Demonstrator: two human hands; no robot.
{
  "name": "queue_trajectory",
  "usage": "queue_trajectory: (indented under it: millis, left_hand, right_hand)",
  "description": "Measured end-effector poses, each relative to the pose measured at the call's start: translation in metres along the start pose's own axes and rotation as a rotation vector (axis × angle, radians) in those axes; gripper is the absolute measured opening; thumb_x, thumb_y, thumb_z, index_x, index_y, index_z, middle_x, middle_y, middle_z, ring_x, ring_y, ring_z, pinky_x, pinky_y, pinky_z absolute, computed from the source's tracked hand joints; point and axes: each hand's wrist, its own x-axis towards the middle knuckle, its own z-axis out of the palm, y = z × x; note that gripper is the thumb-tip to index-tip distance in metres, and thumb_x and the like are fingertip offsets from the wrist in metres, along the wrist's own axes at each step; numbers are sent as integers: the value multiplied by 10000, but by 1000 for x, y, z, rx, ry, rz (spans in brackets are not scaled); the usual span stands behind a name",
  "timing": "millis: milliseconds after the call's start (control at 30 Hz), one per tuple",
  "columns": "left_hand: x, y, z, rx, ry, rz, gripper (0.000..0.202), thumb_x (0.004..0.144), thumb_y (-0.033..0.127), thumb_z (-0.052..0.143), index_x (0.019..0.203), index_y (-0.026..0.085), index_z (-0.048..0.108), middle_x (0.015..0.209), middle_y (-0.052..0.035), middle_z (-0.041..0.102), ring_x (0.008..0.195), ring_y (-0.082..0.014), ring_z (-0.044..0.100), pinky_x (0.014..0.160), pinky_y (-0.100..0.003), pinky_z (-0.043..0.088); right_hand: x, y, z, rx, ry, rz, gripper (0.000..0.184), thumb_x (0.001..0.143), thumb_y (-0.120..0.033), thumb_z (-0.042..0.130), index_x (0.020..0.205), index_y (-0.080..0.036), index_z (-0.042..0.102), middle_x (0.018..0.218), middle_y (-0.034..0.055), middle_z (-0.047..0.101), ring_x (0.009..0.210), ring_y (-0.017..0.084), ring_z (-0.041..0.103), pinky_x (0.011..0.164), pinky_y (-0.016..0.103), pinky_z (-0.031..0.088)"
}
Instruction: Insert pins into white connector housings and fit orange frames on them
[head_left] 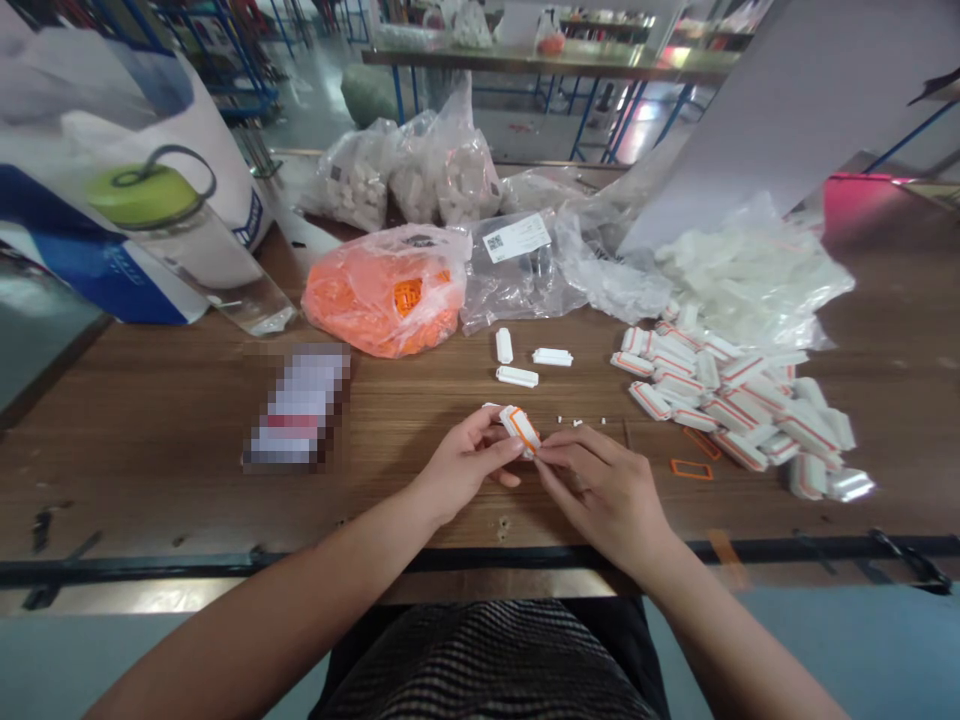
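Between thumb and fingers, my left hand (471, 458) holds a small white plastic case with an orange rim (519, 428), tilted above the table. My right hand (604, 485) pinches the orange rim at the case's lower right end with thumb and index finger. Just beyond my hands lie white plastic parts (517, 377), three of them in full view, and another edge shows behind my left fingers. Several tiny white pieces (577, 422) are on the wood to the right of the case. Two loose orange frames (691, 469) rest further right.
A heap of white cases with orange rims (739, 400) covers the table's right side. Behind are an orange-filled plastic bag (382, 300), clear bags (525, 280) and bags of white parts (442, 180). At left are a blurred-out flat object (296, 405) and a green-lidded bottle (217, 265).
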Motion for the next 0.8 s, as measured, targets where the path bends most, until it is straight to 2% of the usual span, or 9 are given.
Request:
queue_trajectory:
  millis: [133, 367, 600, 800]
  left_hand:
    - [1, -1, -1, -35, -27, -6, 462, 746, 379, 767, 1117, 166, 591, 1022, -79, 666, 925, -183, 621, 591, -198, 524]
    - [0, 0, -2, -14, -31, -4, 456, 760, 373, 758, 1131, 162, 597, 995, -76, 660, 904, -178, 616, 571, -187, 517]
    - [1, -1, -3, -96, -48, -27, 392, 761, 332, 752, 1097, 161, 646, 1000, -61, 644, 854, -157, 619, 557, -188, 538]
    - [0, -2, -3, -146, -34, -34, 401, 770, 292, 745, 1142, 167, 660, 989, -50, 648, 833, -146, 621, 570, -191, 548]
  right_hand:
    - [-1, -3, 1, -55, 26, -25, 120, 877, -116, 580, 871, -191, 675, 872, 50, 712, 746, 147, 676, 618, 263, 549]
    - [1, -2, -1, -103, 9, -88, 106, 865, -115, 602, 869, -188, 679, 883, 45, 719, 748, 154, 671, 621, 272, 549]
    - [-1, -4, 2, -55, 19, -55, 112, 866, -141, 605, 924, -200, 680, 922, 49, 705, 805, 156, 675, 671, 281, 558]
    - [-1, -5, 6, -45, 33, -42, 111, 863, -132, 600, 914, -205, 667, 944, 50, 699, 814, 148, 674, 665, 267, 551]
